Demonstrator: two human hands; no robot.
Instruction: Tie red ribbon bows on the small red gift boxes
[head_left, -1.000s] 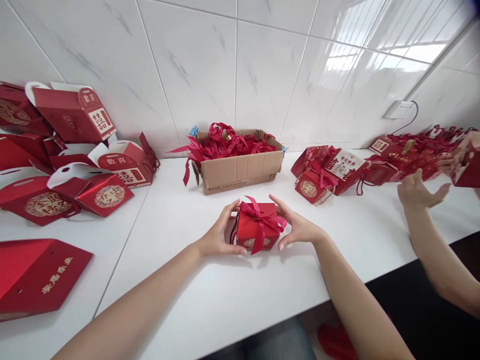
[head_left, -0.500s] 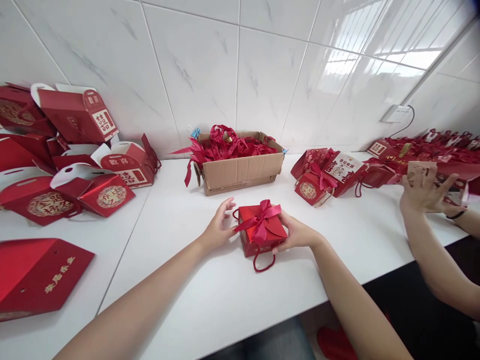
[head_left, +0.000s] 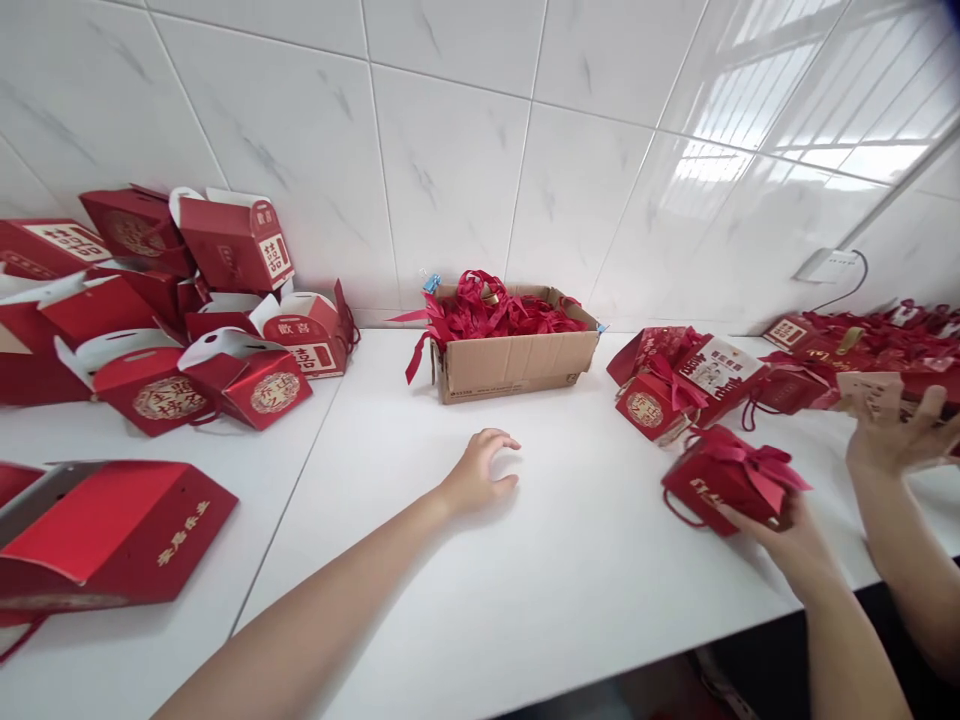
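A red gift box (head_left: 720,490) with a pink ribbon bow (head_left: 757,465) on its top is held by my right hand (head_left: 787,540) at the right side of the table. It is tilted, and a dark red cord handle hangs from its left side. My left hand (head_left: 484,475) rests on the white table with fingers curved apart and nothing between them. Behind that hand stands a cardboard box (head_left: 517,365) heaped with red ribbons (head_left: 510,310).
Red boxes with open tops (head_left: 255,380) are piled at the left; a larger red box (head_left: 127,530) lies in front. Closed red boxes (head_left: 697,380) stand at the right. A co-worker's hand (head_left: 892,430) is close beyond my right hand. A socket (head_left: 829,265) is on the tiled wall.
My right hand has carried the bowed gift box from the middle of the table to the right. My left hand has come away from beside it. The view has turned slightly left.
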